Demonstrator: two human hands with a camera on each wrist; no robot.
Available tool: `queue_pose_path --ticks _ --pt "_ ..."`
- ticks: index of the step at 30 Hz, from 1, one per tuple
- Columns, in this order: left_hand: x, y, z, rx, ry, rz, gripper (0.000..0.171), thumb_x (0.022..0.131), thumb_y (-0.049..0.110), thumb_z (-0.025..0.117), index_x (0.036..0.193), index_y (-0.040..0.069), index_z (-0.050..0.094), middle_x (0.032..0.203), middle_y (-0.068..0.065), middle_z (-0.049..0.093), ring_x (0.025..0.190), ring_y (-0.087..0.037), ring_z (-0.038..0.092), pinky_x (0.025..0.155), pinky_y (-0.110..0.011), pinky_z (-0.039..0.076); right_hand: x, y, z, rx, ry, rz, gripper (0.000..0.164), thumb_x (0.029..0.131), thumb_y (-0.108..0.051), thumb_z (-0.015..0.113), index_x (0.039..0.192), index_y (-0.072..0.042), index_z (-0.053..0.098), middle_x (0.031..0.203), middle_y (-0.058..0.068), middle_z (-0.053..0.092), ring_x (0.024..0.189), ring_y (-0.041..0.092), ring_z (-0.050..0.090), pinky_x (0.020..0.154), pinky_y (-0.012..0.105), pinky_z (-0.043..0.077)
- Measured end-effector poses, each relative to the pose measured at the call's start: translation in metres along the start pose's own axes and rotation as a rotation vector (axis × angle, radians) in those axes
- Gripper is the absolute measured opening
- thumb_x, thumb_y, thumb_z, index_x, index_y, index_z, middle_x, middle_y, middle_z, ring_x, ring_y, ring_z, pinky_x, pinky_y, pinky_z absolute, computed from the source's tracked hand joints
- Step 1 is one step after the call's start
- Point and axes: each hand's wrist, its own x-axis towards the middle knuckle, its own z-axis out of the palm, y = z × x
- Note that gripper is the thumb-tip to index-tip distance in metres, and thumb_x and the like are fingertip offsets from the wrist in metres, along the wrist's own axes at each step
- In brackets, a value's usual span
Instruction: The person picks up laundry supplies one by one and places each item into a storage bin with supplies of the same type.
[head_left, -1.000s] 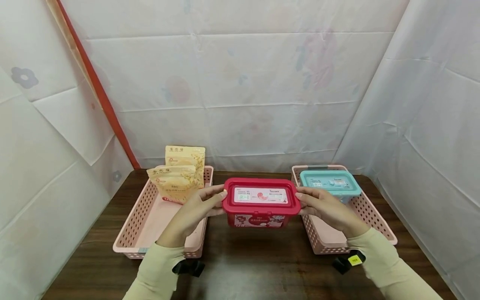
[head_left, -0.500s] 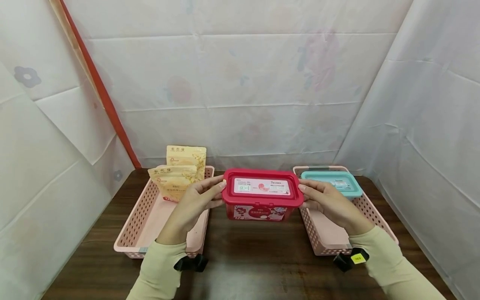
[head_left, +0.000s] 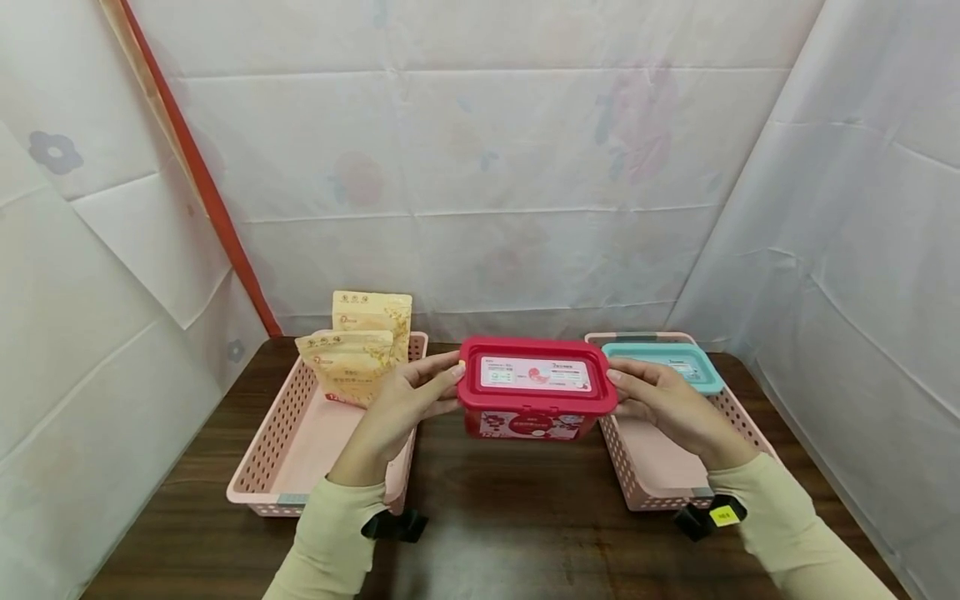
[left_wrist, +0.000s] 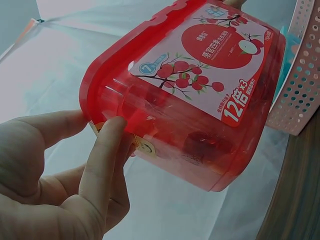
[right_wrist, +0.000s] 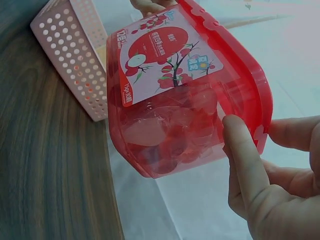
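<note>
A red lidded tub of laundry pods (head_left: 537, 375) is held up above the table between my two hands, its lid on and a fruit label on its front. My left hand (head_left: 403, 408) grips its left end, thumb at the lid's rim and fingers below. At the other end, my right hand (head_left: 671, 408) grips in the same way. In the left wrist view the fingertips (left_wrist: 112, 131) press the clear red wall under the rim. The right wrist view shows rounded pods through the tub (right_wrist: 170, 132), with my right fingers (right_wrist: 240, 145) against its side.
On the left stands a pink perforated basket (head_left: 262, 458) with two yellow pouches (head_left: 348, 367) upright at its back. A second pink basket (head_left: 633, 492) on the right holds a turquoise lidded tub (head_left: 701, 371). Dark wood table (head_left: 510, 525) lies beneath; pale patterned sheets (head_left: 480, 167) hang around.
Both hands have raised the red tub and moved it slightly to the right, closer to the right basket. The baskets, the pouches and the turquoise tub stay where they were.
</note>
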Motion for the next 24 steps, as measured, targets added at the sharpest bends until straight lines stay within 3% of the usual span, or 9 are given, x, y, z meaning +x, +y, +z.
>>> queue_pose_path --ticks 5,12,24 --pt "0.003 -0.001 0.008 -0.028 -0.02 -0.003 0.046 0.1 0.017 0.065 0.141 -0.001 0.055 0.128 -0.021 0.063 0.1 -0.022 0.069 0.087 -0.038 0.057 -0.004 0.0 -0.008 -0.016 -0.002 -0.008 0.056 0.107 -0.016 0.051 0.146 0.018 0.031 0.13 0.015 0.06 0.107 0.015 0.066 0.087 0.032 0.056" --pt "0.008 -0.004 0.023 -0.048 -0.071 0.014 0.046 0.1 0.014 0.064 0.142 -0.001 0.053 0.121 -0.019 0.063 0.104 -0.024 0.068 0.088 -0.04 0.056 -0.012 0.003 -0.023 -0.015 -0.001 -0.013 0.056 0.108 -0.014 0.048 0.146 0.021 0.028 0.124 0.002 0.064 0.106 0.014 0.066 0.085 0.03 0.057" --pt "0.019 -0.014 0.054 -0.072 -0.126 0.039 0.045 0.099 0.011 0.064 0.142 -0.001 0.054 0.107 -0.013 0.063 0.103 -0.022 0.067 0.088 -0.04 0.056 -0.033 0.006 -0.049 -0.057 0.115 0.0 0.054 0.106 -0.013 0.052 0.145 0.019 0.033 0.121 -0.005 0.065 0.101 0.013 0.068 0.082 0.029 0.057"
